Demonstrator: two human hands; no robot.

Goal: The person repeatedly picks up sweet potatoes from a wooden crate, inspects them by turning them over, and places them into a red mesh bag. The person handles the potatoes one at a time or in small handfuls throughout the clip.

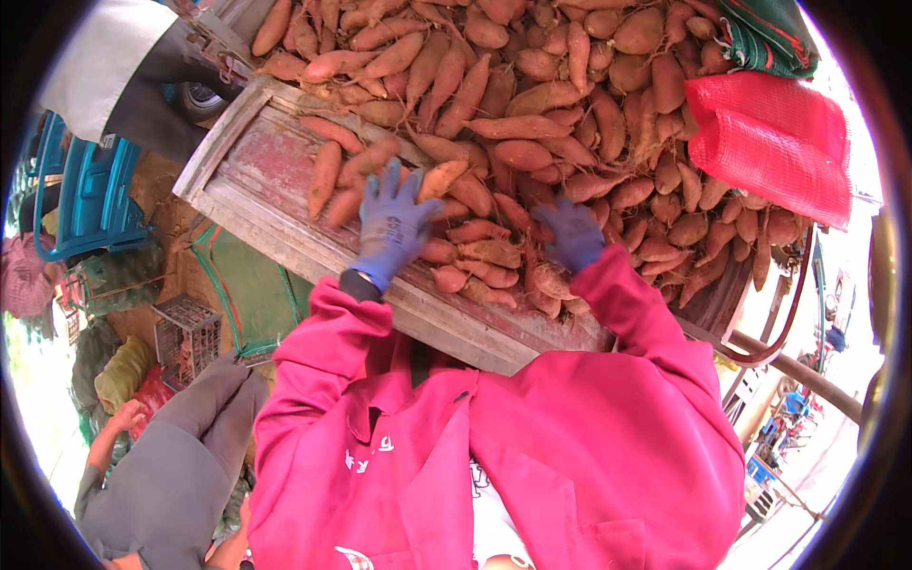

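Note:
A large heap of sweet potatoes [527, 128] spills onto the lowered wooden tailgate [246, 171] of a cart or truck bed in front of me. My left hand [392, 222], in a blue-grey work glove, rests with spread fingers over the roots on the tailgate. Under its fingertips lie a few sweet potatoes, among them an orange one [442, 179]. My right hand [568, 234], gloved alike, reaches into the near slope of the heap. Its fingertips are partly hidden among the roots, so any grip there is unclear. A smaller cluster [488, 267] lies between both hands.
A red mesh sack [773, 146] and a folded green sack [773, 35] lie on the heap's right side. At left stand a blue plastic chair [100, 185], a crate [187, 331] and a green-edged sack [246, 285]. One person in grey [171, 456] bends low; another [114, 64] stands beyond the tailgate.

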